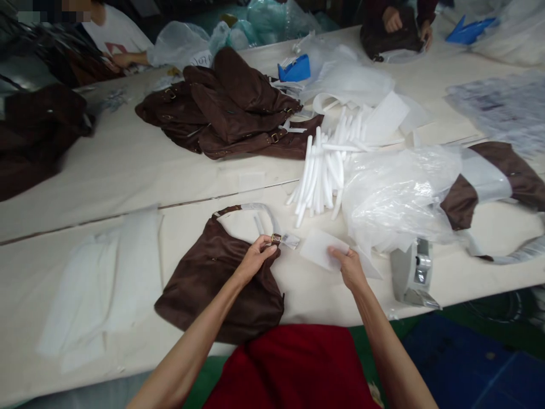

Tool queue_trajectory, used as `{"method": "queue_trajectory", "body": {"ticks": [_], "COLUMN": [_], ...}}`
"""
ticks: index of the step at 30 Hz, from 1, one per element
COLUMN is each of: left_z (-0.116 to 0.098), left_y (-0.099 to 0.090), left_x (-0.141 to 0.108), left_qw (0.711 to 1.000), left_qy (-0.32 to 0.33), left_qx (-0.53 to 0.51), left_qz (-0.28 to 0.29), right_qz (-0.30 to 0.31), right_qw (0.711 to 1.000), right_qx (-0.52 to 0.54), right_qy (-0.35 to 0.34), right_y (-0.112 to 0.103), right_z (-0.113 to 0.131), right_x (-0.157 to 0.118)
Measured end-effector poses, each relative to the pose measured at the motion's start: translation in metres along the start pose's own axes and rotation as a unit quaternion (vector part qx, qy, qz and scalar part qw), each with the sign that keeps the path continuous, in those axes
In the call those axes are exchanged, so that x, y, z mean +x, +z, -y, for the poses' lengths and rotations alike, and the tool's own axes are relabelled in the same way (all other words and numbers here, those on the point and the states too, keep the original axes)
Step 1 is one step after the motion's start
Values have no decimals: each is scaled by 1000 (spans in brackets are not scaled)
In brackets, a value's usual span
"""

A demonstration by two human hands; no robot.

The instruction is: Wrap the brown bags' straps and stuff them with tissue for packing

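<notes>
A brown bag (217, 289) lies flat on the table (323, 295), its strap (264, 209) pointing away; the buckle (276, 239) is pinched by the left hand (255, 258), a white sheet (319, 250) gripped by the right hand (347, 267).

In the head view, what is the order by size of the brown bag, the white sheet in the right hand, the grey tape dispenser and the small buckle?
Brown bag, largest.
White sheet and grey tape dispenser look alike; not ranked.
Small buckle, smallest.

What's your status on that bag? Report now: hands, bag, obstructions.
Left hand gripping the brass strap buckle of the brown suede bag. Right hand pinching a white foam sheet. Crumpled clear plastic and white foam tubes just beyond.
</notes>
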State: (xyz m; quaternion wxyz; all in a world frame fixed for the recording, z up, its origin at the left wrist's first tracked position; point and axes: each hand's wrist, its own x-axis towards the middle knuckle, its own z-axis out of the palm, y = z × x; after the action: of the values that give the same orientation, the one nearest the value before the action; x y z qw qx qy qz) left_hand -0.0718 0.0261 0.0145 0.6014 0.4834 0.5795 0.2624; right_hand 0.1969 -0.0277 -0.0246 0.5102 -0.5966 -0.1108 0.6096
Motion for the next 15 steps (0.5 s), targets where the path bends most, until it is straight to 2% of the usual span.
{"method": "queue_trajectory", "body": {"ticks": [4,9,12,15], "left_z": [-3,-6,-6,-5], "left_y": [-7,-14,-16,-14], "left_x": [-15,-22,-26,-30], "left_qw": [995,981,974,973], "left_qy": [-25,-29,-44,-43], "left_qx": [-96,-192,-223,-226], "left_qz": [-11,15,20,9], "right_qz": [25,56,42,45], "right_qw": [1000,998,999,998], "right_qx": [1,5,22,12], "right_qy": [-10,-10,-28,-31], "right_y": [23,36,47,70], "right_z": [4,13,15,12], "right_x": [13,22,30,38]}}
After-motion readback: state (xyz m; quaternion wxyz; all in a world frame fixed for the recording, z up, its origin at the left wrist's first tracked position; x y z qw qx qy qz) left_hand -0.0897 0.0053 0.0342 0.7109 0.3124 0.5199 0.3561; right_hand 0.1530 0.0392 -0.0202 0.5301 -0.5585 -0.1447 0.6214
